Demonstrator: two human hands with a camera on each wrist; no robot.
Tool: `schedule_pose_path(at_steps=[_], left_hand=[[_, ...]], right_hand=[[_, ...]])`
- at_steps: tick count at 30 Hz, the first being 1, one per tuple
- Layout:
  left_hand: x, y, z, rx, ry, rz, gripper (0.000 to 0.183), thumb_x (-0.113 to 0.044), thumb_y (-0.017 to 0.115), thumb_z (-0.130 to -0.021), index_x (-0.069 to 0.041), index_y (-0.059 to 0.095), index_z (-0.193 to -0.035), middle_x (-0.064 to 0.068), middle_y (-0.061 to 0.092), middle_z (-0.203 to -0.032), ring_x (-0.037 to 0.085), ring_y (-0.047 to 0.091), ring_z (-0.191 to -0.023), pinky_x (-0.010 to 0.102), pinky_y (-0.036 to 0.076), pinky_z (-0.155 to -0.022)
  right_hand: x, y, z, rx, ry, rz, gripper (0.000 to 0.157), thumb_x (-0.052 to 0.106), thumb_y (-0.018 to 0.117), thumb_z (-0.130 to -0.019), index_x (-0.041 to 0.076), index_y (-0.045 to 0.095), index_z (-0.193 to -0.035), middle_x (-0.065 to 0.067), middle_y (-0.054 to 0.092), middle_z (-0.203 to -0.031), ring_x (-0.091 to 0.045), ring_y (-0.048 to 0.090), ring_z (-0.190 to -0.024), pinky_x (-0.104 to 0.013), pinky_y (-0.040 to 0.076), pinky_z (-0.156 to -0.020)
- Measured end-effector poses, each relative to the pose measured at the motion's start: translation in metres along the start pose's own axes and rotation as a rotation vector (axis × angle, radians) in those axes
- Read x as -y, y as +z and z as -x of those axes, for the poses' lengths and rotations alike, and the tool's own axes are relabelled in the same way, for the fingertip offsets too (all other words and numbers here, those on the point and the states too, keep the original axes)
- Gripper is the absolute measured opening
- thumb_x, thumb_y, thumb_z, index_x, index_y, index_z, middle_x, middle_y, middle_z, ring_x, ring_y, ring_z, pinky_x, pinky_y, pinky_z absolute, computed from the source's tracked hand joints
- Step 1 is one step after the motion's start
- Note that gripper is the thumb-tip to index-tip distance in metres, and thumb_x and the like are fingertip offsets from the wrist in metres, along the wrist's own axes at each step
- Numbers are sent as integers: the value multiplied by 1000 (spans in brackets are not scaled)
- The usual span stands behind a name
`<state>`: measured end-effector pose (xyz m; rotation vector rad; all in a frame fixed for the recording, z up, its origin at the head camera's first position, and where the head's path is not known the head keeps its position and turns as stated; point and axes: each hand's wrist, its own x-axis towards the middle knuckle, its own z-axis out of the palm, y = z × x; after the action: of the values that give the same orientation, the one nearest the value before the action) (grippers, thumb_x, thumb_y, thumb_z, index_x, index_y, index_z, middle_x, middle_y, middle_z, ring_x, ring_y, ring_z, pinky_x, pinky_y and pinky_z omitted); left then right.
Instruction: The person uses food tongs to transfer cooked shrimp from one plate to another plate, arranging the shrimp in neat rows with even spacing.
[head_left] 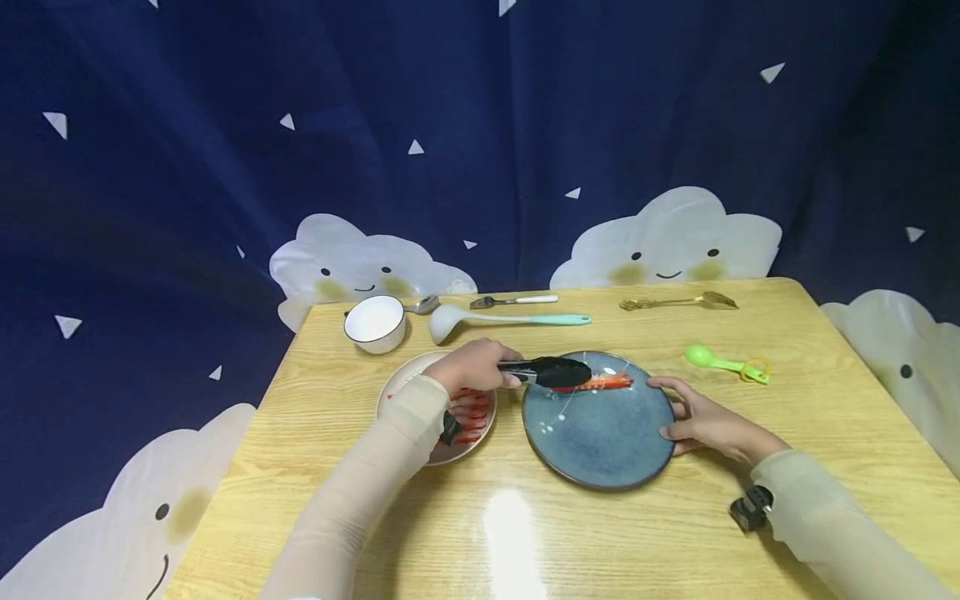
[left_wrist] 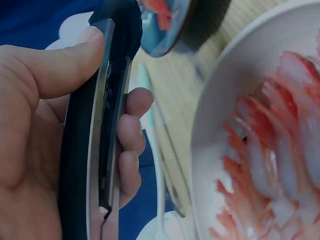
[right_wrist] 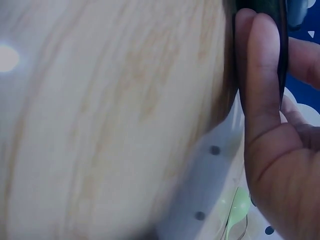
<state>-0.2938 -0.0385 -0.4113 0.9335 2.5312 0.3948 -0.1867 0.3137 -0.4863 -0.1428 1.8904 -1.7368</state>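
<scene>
My left hand (head_left: 480,365) grips a pair of black-tipped tongs (head_left: 555,371), thumb on one arm and fingers curled round the other in the left wrist view. The tongs' tips lie over the upper part of a blue-grey plate (head_left: 600,446), right at a red-and-white shrimp (head_left: 617,381). With my right hand (head_left: 705,423) I hold that plate's right rim, thumb above and fingers around the edge. Under my left wrist is a pale plate (left_wrist: 212,100) of several red-and-white shrimp (left_wrist: 270,135), partly hidden by the forearm in the head view.
Behind the plates lie a white bowl (head_left: 375,321), a metal spoon (head_left: 426,305), a fork (head_left: 513,300) and a ladle (head_left: 510,319) with a mint handle. A gold spoon (head_left: 678,302) and a green spoon (head_left: 723,362) lie to the right. A dark blue curtain (head_left: 480,125) hangs behind the table.
</scene>
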Motion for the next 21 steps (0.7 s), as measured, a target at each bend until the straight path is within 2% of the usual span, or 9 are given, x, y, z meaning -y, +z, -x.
schedule_pose_path(at_steps=[4, 6, 12, 16, 21], left_hand=[[5, -9, 15, -51, 38, 37, 49, -37, 57, -82, -18, 47, -126, -5, 51, -120, 12, 47, -107, 29, 36, -89], [9, -16, 27, -85, 51, 8, 46, -35, 57, -82, -17, 49, -124, -5, 53, -116, 10, 50, -102, 28, 37, -87], [29, -28, 81, -137, -4, -107, 49, -33, 59, -81, -15, 48, -125, 1, 53, -118, 14, 49, -105, 32, 37, -88], [44, -32, 120, -155, -44, -116, 51, -30, 63, -79, -11, 49, -124, 7, 54, -116, 20, 50, -104, 37, 39, -86], [66, -34, 164, -193, -62, -138, 48, -25, 68, -75, -9, 54, -118, 4, 58, -107, 20, 54, -95, 39, 40, -82]], right_hand=[[-2, -1, 1, 2, -3, -12, 80, -5, 55, -79, 15, 4, -137, -33, 27, -125, -35, 55, -89, -49, 46, -68], [-2, -1, 1, 0, -3, -12, 80, -5, 55, -79, 15, 5, -137, -33, 27, -125, -35, 55, -90, -49, 46, -68], [-3, 0, -1, -16, -1, 24, 79, -3, 56, -79, 15, 7, -137, -31, 33, -121, -33, 56, -86, -46, 47, -65], [-2, 0, 0, -23, 4, 55, 79, -2, 58, -79, 15, 7, -137, -30, 33, -120, -31, 56, -84, -45, 48, -63], [-1, -1, -1, -12, 10, 56, 79, -2, 57, -79, 14, 6, -137, -29, 36, -118, -31, 56, -84, -46, 48, -64]])
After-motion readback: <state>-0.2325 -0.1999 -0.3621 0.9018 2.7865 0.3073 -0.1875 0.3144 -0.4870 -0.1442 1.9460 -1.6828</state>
